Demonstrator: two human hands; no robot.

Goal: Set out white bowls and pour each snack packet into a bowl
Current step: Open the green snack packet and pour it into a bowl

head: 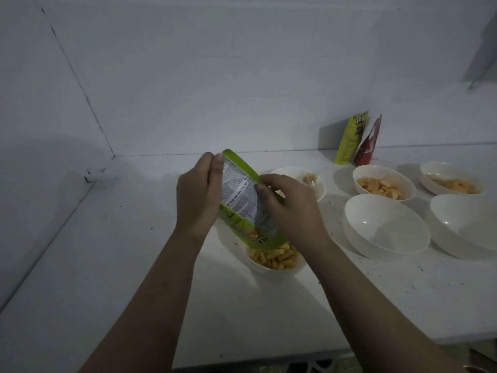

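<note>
Both hands grip the green snack packet point(243, 208), upended, mouth down over the near bowl point(274, 262) w/ yellow stick snacks. Left hand point(197, 196) curls round packet's upper left edge; right hand point(291, 205) pinches its right side. Two empty bowls point(386, 227) to the right; three part-filled bowls behind. Two packets point(351, 138) lean on the wall.
</note>
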